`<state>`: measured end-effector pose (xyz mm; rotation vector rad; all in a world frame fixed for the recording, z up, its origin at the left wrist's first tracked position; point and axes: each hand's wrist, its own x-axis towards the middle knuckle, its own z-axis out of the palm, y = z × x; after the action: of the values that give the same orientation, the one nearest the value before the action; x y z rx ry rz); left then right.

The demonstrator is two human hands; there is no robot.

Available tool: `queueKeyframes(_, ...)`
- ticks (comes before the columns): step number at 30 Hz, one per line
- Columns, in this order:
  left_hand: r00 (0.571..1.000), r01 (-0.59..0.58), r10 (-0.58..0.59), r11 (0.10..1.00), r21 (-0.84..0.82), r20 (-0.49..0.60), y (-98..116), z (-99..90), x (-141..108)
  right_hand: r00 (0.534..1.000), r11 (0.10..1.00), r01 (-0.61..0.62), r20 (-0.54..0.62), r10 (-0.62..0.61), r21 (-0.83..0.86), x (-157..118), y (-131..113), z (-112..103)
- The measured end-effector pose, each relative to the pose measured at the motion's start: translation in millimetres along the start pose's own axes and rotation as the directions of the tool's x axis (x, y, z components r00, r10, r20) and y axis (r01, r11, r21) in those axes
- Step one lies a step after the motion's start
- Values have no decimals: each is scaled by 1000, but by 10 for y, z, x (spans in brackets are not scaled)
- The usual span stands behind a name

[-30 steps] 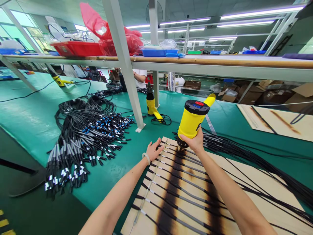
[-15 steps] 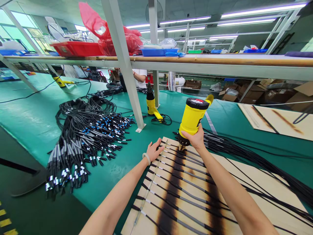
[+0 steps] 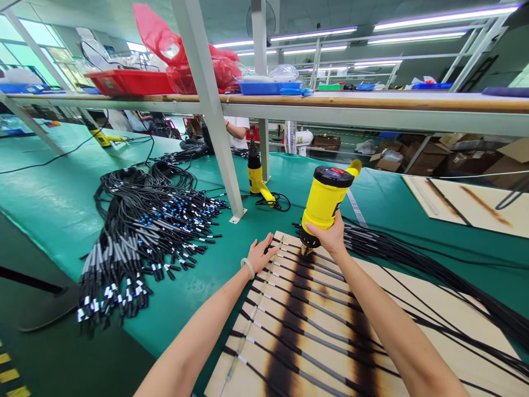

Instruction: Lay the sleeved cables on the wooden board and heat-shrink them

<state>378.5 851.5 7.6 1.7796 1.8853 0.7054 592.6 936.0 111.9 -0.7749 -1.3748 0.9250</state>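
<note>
My right hand (image 3: 330, 234) is wrapped round a yellow heat gun (image 3: 325, 201) with black ends, its nozzle pointing down just over the cables at the board's far end. Black cables (image 3: 308, 300) with grey sleeves lie side by side across a pale wooden board (image 3: 256, 364) that has two dark scorched bands. A thin clear strip (image 3: 252, 322) runs over the cable ends along the left edge. At the far left corner of the board, my left hand (image 3: 261, 253) rests with fingers spread, touching the cable ends there.
A heap of black cables (image 3: 152, 215) with blue and white marks covers the left of the green table (image 3: 185, 309). Another yellow heat gun (image 3: 257, 179) stands behind a white post (image 3: 215, 110). More cables (image 3: 397, 253) stretch along the right. Behind the post, a person (image 3: 237, 129) is partly visible.
The heat gun has shifted very slightly down and left in my right hand. My left hand and the cables look the same.
</note>
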Motion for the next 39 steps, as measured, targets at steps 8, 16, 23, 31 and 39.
queueKeyframes(8,1000,5,-5,1000,10,3,6,-7,4,999,997,48,-9,-49,-54,-84,-19,-122)
queueKeyframes(16,1000,-12,12,1000,-2,2,-30,14,20,996,989,66,-49,-73,-130,-293,-54,-345)
queueKeyframes(23,1000,-22,22,1000,22,-7,-51,22,29,993,985,105,-30,-110,-135,-305,-53,-296)
queueKeyframes(31,1000,-10,10,1000,-3,-2,-43,20,28,997,995,72,-29,-74,-74,-253,-88,-188)
queueKeyframes(39,1000,14,-14,1000,1,1,42,-18,6,998,995,66,-17,-68,-72,-260,-90,-122)
